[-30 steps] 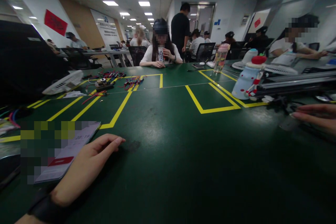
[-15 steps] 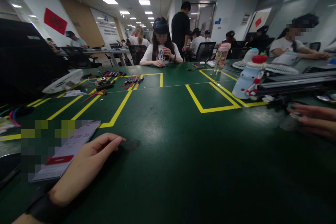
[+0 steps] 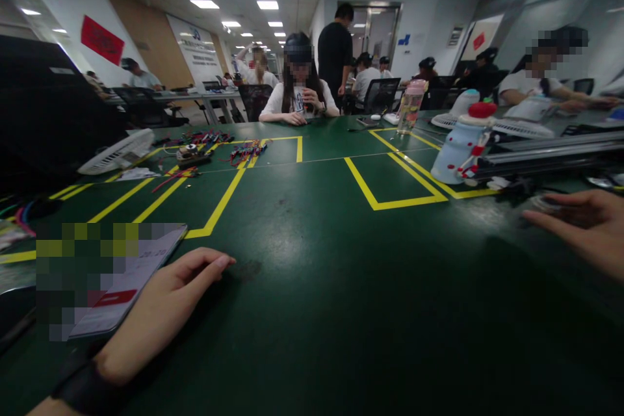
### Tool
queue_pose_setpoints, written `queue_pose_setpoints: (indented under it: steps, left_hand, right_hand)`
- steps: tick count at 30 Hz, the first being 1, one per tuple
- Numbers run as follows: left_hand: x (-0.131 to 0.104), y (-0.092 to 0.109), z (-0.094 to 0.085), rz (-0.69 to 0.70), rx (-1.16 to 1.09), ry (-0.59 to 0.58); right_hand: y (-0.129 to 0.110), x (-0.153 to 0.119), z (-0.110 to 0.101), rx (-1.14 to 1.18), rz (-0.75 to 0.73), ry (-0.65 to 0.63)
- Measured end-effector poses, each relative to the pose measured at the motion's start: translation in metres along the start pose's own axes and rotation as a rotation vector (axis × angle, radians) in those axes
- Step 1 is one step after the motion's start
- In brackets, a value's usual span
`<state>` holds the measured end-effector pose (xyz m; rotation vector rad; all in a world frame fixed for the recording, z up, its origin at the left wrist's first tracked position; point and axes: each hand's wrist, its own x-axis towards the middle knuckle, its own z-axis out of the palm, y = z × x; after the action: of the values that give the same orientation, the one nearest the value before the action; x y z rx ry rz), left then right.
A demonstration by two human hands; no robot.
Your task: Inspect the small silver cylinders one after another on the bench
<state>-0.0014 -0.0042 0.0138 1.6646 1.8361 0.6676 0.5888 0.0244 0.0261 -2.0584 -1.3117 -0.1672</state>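
On the green table (image 3: 312,299), my left hand (image 3: 188,283) rests on its side, its fingers curled and the thumb tip against the index finger. I see nothing between them. A phone (image 3: 141,279) with a lit screen lies under and beside that wrist, part of it blurred out. At the right edge, my right hand (image 3: 587,224) has its thumb and fingers closed around a small, clear, roundish object (image 3: 545,204). Its kind is unclear, since the fingers cover much of it. Just beyond stands a light blue bottle (image 3: 455,149) with a red top.
Bundles of coloured wires (image 3: 248,151) lie far left near a white fan (image 3: 119,151). Metal rails (image 3: 550,155) stretch along the right behind the bottle. Across the table sits a person (image 3: 299,94) in a headset. Yellow tape (image 3: 409,202) marks the tabletop.
My right hand has turned and shifted; its fingers, stretched over the clear object before, now close around it from the sides. The left hand has hardly moved.
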Motion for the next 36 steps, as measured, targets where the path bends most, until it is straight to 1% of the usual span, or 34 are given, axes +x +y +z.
queue_pose_setpoints:
  steps: [1, 2, 3, 5, 8, 10, 12, 15, 18, 20, 23, 27, 29, 31, 33, 35, 36]
  left_hand:
    - [0.0, 0.001, 0.0, 0.007, 0.004, -0.003]
    - [0.0, 0.002, 0.001, 0.014, 0.008, -0.007]
    - [-0.001, 0.005, 0.001, 0.019, 0.011, -0.01]
    - [-0.004, 0.012, 0.001, 0.032, 0.019, -0.013]
    - [-0.01, 0.021, 0.001, 0.05, 0.033, -0.018]
    - [-0.011, 0.02, 0.001, 0.055, 0.046, -0.013]
    - [-0.008, 0.014, 0.001, 0.06, 0.06, -0.001]
    - [-0.003, 0.004, 0.002, 0.082, 0.073, 0.0]
    - [-0.001, 0.006, 0.006, 0.123, 0.07, -0.022]
    - [-0.003, 0.017, 0.013, 0.173, 0.066, -0.032]
    - [-0.007, 0.045, 0.028, 0.284, 0.051, -0.063]
    - [-0.01, 0.089, 0.051, 0.512, -0.018, -0.131]
    - [-0.009, 0.104, 0.06, 0.607, -0.064, -0.162]
    - [-0.008, 0.111, 0.066, 0.665, -0.102, -0.172]
    - [-0.008, 0.112, 0.069, 0.689, -0.13, -0.163]
    - [-0.009, 0.109, 0.069, 0.679, -0.158, -0.159]
    - [-0.01, 0.107, 0.069, 0.658, -0.18, -0.165]
  right_hand:
    - [-0.018, -0.01, 0.002, 0.078, -0.026, -0.006]
    - [-0.038, -0.022, 0.005, 0.188, -0.069, -0.042]
    - [-0.059, -0.035, 0.008, 0.312, -0.132, -0.104]
    - [-0.102, -0.061, 0.017, 0.525, -0.312, -0.296]
    - [-0.159, -0.097, 0.035, 0.667, -0.576, -0.608]
    - [-0.186, -0.114, 0.047, 0.716, -0.686, -0.739]
    - [-0.202, -0.125, 0.057, 0.736, -0.76, -0.808]
    - [-0.207, -0.133, 0.067, 0.716, -0.807, -0.844]
    - [-0.203, -0.136, 0.072, 0.71, -0.775, -0.877]
    - [-0.201, -0.136, 0.074, 0.733, -0.715, -0.907]
    - [-0.202, -0.137, 0.077, 0.792, -0.621, -0.933]
    - [-0.202, -0.138, 0.082, 0.828, -0.61, -0.97]
    - [-0.201, -0.139, 0.083, 0.859, -0.615, -0.96]
    - [-0.2, -0.139, 0.082, 0.861, -0.629, -0.924]
    - [-0.201, -0.14, 0.08, 0.836, -0.661, -0.901]
    - [-0.204, -0.14, 0.075, 0.863, -0.639, -0.938]
    - [-0.206, -0.14, 0.072, 0.922, -0.579, -0.996]
